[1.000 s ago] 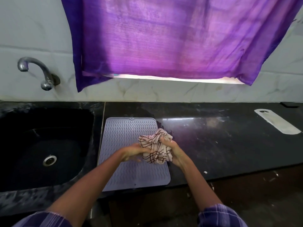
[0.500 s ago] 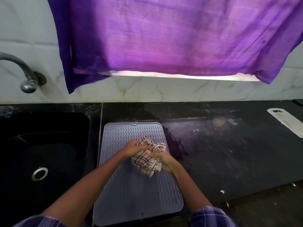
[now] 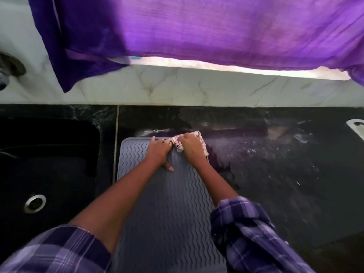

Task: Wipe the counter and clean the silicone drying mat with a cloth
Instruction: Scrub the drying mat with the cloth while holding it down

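Presently, right hand [image 3: 192,144] presses the cloth [image 3: 199,139] on the mat [image 3: 167,203] at its far edge, fingers closed over it; left hand [image 3: 158,150] lies flat, open. Surface [image 3: 275,164] appears smeared, wiping unfinished.

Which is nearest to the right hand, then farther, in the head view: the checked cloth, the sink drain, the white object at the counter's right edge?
1. Checked cloth, under the right hand.
2. White object, far right.
3. Sink drain, lower left.
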Demonstrator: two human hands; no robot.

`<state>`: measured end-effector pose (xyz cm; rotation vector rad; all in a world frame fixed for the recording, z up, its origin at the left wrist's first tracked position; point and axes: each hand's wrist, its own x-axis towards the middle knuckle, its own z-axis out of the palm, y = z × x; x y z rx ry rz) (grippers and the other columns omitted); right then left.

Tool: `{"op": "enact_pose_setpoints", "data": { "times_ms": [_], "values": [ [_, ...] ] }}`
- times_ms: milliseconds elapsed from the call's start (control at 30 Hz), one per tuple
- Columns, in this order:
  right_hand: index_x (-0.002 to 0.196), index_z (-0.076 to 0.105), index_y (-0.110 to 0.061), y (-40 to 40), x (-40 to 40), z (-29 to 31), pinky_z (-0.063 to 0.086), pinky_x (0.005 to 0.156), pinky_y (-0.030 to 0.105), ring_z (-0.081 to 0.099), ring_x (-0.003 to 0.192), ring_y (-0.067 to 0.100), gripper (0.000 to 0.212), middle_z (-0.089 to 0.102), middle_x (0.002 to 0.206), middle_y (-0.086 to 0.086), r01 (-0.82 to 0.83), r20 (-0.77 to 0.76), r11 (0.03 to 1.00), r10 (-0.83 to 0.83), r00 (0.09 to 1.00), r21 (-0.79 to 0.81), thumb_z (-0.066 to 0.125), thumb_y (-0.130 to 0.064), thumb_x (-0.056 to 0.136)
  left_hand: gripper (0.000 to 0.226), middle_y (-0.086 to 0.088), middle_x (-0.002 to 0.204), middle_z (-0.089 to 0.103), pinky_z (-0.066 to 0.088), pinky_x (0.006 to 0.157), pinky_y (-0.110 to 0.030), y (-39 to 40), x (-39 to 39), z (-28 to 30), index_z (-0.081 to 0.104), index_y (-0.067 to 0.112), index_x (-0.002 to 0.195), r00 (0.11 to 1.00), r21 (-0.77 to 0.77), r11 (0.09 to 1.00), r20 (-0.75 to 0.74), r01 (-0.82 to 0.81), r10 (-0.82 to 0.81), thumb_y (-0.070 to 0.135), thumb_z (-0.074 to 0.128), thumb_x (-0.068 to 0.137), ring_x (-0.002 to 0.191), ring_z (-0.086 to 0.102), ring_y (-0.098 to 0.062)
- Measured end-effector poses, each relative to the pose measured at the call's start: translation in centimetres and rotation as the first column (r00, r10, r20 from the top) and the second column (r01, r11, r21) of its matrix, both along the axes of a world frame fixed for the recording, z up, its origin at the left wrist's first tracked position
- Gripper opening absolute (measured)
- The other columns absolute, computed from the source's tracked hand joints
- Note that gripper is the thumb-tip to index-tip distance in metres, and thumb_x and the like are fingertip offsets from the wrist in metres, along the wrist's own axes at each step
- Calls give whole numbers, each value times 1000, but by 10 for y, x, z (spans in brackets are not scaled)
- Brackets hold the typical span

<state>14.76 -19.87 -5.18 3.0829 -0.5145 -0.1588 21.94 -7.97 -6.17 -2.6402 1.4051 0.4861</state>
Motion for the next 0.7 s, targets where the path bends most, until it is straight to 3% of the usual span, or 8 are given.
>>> {"op": "enact_pose_setpoints", "data": {
  "times_ms": [133, 333, 367, 433, 500, 567, 700],
  "values": [
    [118, 61, -11, 0, -8, 5, 44, 91, 38, 56, 110, 31, 32, 62, 115, 14, 50, 14, 993, -52, 999, 106, 51, -21, 89, 115, 3, 158, 27, -1, 119, -53, 3, 7, -1, 20, 18, 153, 999, 60, 998, 34, 34, -36, 74, 65, 64, 147, 22, -17],
    [104, 64, -2, 9, -51, 26, 49, 89, 38, 62, 102, 35, 27, 66, 110, 20, 2, -307, 974, 70, 949, 226, 62, -18, 83, 111, 3, 159, 23, -2, 119, -55, 3, 6, 0, 23, 19, 152, 995, 71, 996, 69, 61, -66, 77, 61, 65, 147, 21, -20],
    [100, 65, -3, 6, -48, 33, 50, 86, 37, 63, 99, 34, 27, 67, 106, 19, 14, -291, 975, 52, 955, 222, 62, -24, 83, 111, 3, 159, 23, -2, 119, -55, 4, 6, 1, 23, 19, 152, 996, 64, 996, 66, 62, -66, 76, 61, 65, 147, 21, -20],
    [97, 69, -8, -1, -32, 43, 51, 81, 36, 64, 94, 31, 29, 69, 100, 16, 58, -106, 975, -37, 994, 213, 62, -33, 84, 110, 2, 159, 24, -3, 119, -55, 5, 6, 1, 25, 19, 152, 997, 44, 998, 51, 50, -53, 76, 62, 65, 147, 21, -19],
    [107, 68, -12, 6, -20, 39, 50, 85, 38, 63, 99, 31, 26, 67, 105, 16, 45, 1, 985, -46, 999, 167, 60, -25, 86, 111, 3, 159, 25, -4, 118, -56, 6, 6, 0, 25, 20, 152, 999, 21, 999, 40, 27, -27, 76, 63, 64, 147, 21, -18],
    [117, 64, -12, 24, -19, 20, 48, 89, 39, 59, 104, 33, 31, 61, 111, 17, 4, -80, 991, 7, 997, 133, 56, -20, 88, 111, 3, 158, 26, -5, 117, -57, 7, 6, -1, 26, 20, 152, 999, 28, 999, 46, 26, -27, 76, 64, 63, 146, 22, -18],
    [112, 59, -2, 28, -25, 19, 49, 89, 39, 60, 105, 33, 33, 62, 113, 17, 0, -285, 991, 38, 958, 133, 64, -18, 83, 108, 3, 158, 28, -5, 117, -58, 5, 8, 0, 27, 22, 151, 995, 21, 999, 94, 34, -36, 75, 63, 65, 146, 24, -18]
  ]
}}
